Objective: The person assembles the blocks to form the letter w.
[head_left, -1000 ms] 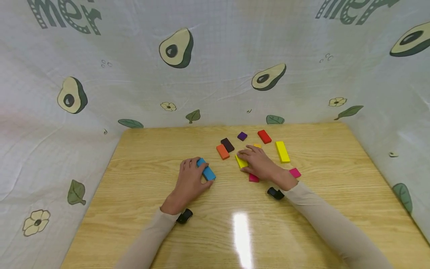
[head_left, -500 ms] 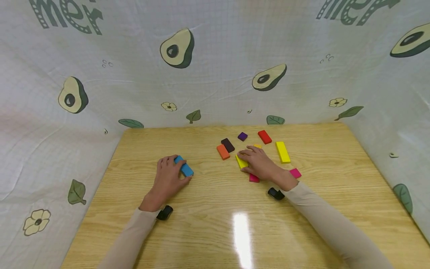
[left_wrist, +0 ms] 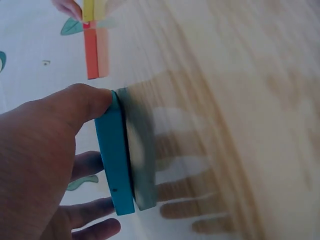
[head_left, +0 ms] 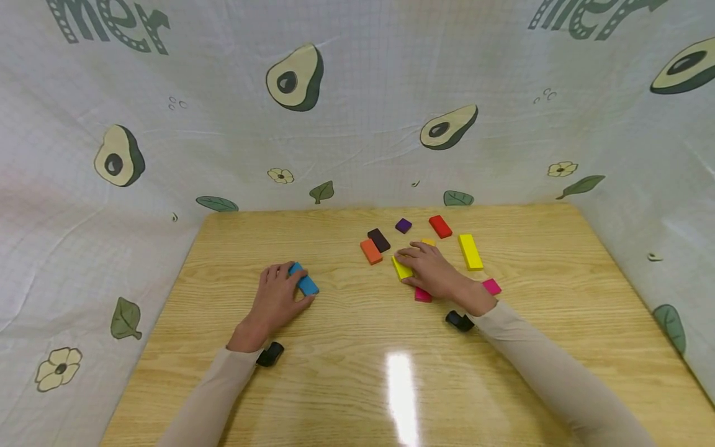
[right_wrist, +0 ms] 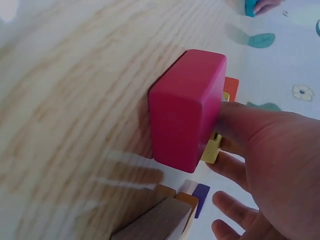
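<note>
My left hand (head_left: 274, 299) pinches a blue block (head_left: 304, 280) at the table's left middle. Up close in the left wrist view, the thumb is on one end of the blue block (left_wrist: 115, 160) and fingers reach behind it. The block is at the tabletop, where its reflection shows. Right of centre, my right hand (head_left: 432, 271) holds a short yellow block (head_left: 401, 269) between thumb and fingers. That hand partly covers a pink block (head_left: 422, 295) and an orange-yellow block (head_left: 427, 242). The pink block (right_wrist: 182, 100) looms nearest in the right wrist view.
An orange block (head_left: 371, 251) touches or nearly touches a dark brown block (head_left: 378, 239). Farther back are a purple block (head_left: 403, 225) and a red block (head_left: 440, 226). A long yellow block (head_left: 470, 252) and another pink block (head_left: 491, 286) lie rightward. A printed cloth (head_left: 357, 124) hangs behind.
My left hand has slid left with the blue block, away from the other blocks; in the last half second it moved only slightly. The right hand stays in place on the yellow block.
</note>
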Tool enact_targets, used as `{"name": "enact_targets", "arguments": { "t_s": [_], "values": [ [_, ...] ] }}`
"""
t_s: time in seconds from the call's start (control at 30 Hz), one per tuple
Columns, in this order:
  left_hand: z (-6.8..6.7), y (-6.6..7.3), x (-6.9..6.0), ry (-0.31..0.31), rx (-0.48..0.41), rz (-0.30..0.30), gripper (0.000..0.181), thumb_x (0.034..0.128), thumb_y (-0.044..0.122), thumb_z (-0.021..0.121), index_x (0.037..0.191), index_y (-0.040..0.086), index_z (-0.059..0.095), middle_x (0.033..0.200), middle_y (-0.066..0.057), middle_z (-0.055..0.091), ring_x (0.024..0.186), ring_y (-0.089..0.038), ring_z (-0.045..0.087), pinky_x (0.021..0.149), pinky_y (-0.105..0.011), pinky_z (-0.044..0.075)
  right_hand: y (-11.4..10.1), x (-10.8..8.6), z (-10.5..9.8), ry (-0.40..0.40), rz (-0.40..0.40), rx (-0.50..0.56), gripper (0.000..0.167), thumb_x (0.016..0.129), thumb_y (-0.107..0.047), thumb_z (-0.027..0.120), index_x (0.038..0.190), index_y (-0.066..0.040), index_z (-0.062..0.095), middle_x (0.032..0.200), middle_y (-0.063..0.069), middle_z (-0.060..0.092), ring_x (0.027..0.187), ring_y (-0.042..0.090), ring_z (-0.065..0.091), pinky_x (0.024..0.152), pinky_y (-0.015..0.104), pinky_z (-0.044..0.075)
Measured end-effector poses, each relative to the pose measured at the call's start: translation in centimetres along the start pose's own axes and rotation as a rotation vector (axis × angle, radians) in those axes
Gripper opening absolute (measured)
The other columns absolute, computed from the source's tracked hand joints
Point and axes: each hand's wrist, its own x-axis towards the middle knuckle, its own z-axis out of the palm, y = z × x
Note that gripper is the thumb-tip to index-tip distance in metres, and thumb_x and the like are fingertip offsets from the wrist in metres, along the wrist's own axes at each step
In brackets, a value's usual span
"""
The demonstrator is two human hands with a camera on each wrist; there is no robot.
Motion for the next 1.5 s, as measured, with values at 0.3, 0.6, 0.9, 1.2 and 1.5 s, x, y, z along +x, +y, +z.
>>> {"name": "enact_targets", "arguments": {
  "t_s": [0.3,0.6,0.9,1.2,1.5],
  "values": [
    [-0.3,-0.2,-0.2,-0.016,-0.025,0.031,0.052,0.1021,0.032,0.072,0.145,0.003,0.064,0.152,-0.023,0.051,0.135,-0.048,0.046,0.112,-0.068,0.034,-0.7,0.7,-0.4,0.030,-0.025,-0.030,0.059,0.096,-0.025,0.080,0.145,0.002,0.062,0.145,0.020,0.063,0.143,0.047,0.046,0.118,0.065,0.035],
    [-0.5,0.0,-0.5,-0.016,-0.012,0.051,0.052,0.1015,0.029,0.073,0.145,0.002,0.064,0.154,-0.019,0.055,0.129,-0.044,0.053,0.108,-0.064,0.038,-3.2,2.3,-1.0,0.077,-0.097,-0.033,0.059,0.094,-0.026,0.083,0.144,0.000,0.064,0.144,0.016,0.065,0.139,0.043,0.050,0.118,0.061,0.036],
    [-0.6,0.4,-0.6,-0.018,-0.016,0.010,0.055,0.1005,0.029,0.074,0.145,0.000,0.062,0.157,-0.017,0.054,0.126,-0.039,0.054,0.112,-0.062,0.036,-5.6,5.4,-0.8,0.092,-0.157,-0.036,0.058,0.095,-0.027,0.082,0.144,-0.001,0.064,0.144,0.015,0.065,0.137,0.041,0.051,0.119,0.058,0.036],
    [-0.6,0.7,-0.3,-0.056,0.086,-0.012,0.053,0.1021,0.034,0.072,0.144,0.003,0.065,0.158,-0.015,0.054,0.132,-0.038,0.052,0.112,-0.058,0.037,-8.5,10.2,0.0,0.017,-0.147,-0.043,0.059,0.100,-0.033,0.076,0.150,-0.006,0.060,0.149,0.010,0.062,0.141,0.035,0.049,0.122,0.053,0.035],
    [-0.6,0.7,-0.2,-0.058,0.110,0.000,0.051,0.1034,0.036,0.069,0.143,0.005,0.066,0.155,-0.015,0.056,0.134,-0.039,0.051,0.112,-0.059,0.039,-10.4,14.0,0.9,-0.022,-0.122,0.021,0.059,0.101,-0.036,0.074,0.151,-0.008,0.059,0.152,0.010,0.059,0.143,0.035,0.047,0.120,0.053,0.037]
  ]
}}
